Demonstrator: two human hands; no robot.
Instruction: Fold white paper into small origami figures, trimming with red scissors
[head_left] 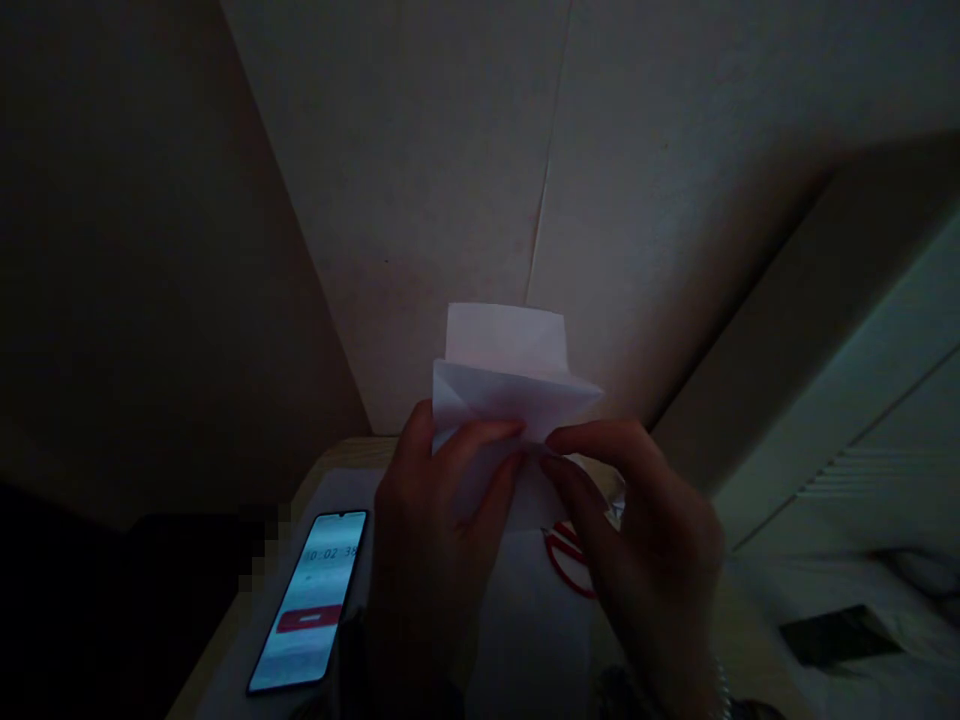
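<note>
A folded sheet of white paper is held up in front of me, with creases and a flap standing out across its middle. My left hand is closed on its left side, thumb and forefinger pinching near the centre. From the right, my right hand pinches the paper near the same spot with thumb and forefinger. Red-handled scissors lie on the table beneath, partly hidden by my right hand. The light is dim, so fine folds are hard to make out.
A lit phone showing a timer lies left of my hands on the small wooden table. White paper covers part of the tabletop. Behind rises a wall. A dark flat object lies at the lower right.
</note>
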